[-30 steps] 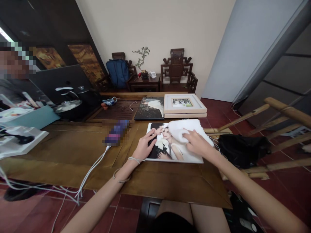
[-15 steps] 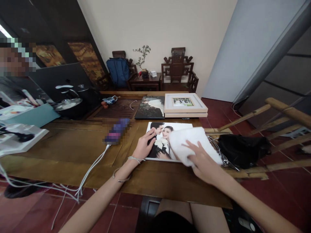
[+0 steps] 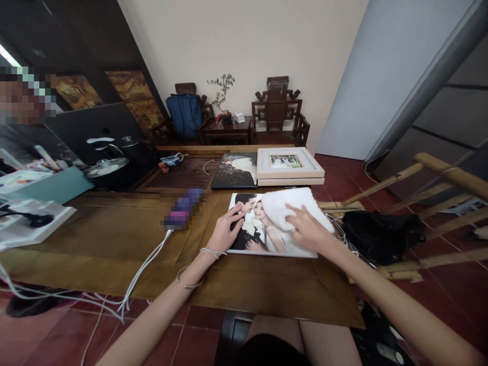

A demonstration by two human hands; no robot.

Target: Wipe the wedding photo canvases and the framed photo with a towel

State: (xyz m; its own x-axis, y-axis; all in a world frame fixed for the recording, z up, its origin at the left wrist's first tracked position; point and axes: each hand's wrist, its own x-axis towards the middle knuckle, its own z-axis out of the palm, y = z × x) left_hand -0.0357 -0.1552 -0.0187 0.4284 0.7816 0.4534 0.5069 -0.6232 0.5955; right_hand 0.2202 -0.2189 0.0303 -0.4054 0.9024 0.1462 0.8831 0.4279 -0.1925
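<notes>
A glossy wedding photo print [image 3: 251,236] lies flat on the wooden table [image 3: 114,239]. My left hand [image 3: 224,231] rests on the print's left edge, fingers spread flat and pressing it down. My right hand [image 3: 308,229] lies on a white cloth [image 3: 284,208] bunched over the print's upper right part, fingers pressed onto the cloth.
Behind the print lie a dark photo panel [image 3: 236,170] and a white framed picture [image 3: 288,165]. White cables [image 3: 145,264] trail off the table's left front. A black bag [image 3: 381,234] sits on bamboo poles at right. A pot [image 3: 107,168] and boxes stand at left.
My right hand slid the cloth down to the print's lower right half a second ago, then back up to the upper right. The left hand stayed put.
</notes>
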